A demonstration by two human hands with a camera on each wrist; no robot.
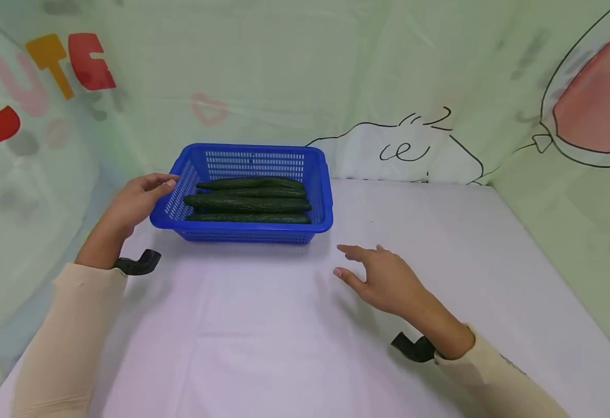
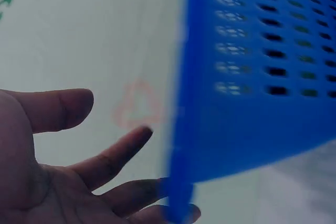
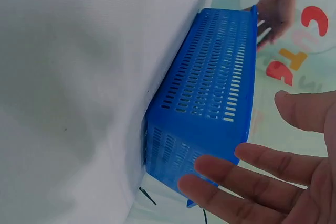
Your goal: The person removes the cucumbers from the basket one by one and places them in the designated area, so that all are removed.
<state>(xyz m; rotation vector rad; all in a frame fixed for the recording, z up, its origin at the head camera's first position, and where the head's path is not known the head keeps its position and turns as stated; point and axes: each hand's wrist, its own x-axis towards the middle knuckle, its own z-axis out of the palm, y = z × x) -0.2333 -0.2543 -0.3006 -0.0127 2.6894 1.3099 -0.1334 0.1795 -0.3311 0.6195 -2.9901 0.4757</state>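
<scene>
A blue plastic basket [image 1: 253,228] with slotted walls stands toward the back of the table, left of centre. Several long dark green cucumbers [image 1: 247,203] lie side by side in it. At the basket's left end is my left hand [image 1: 136,200], thumb spread away from the fingers. In the left wrist view some of its fingertips overlap the blurred rim [image 2: 181,129]; whether they touch it I cannot tell. My right hand [image 1: 388,278] holds nothing, its fingers extended in front of the basket's right corner and apart from it.
A white cloth covers the table [image 1: 263,337]. Behind it hangs a pale green backdrop [image 1: 284,69] with drawings and coloured letters, close to the basket's far side. Each wrist wears a black strap [image 1: 413,347].
</scene>
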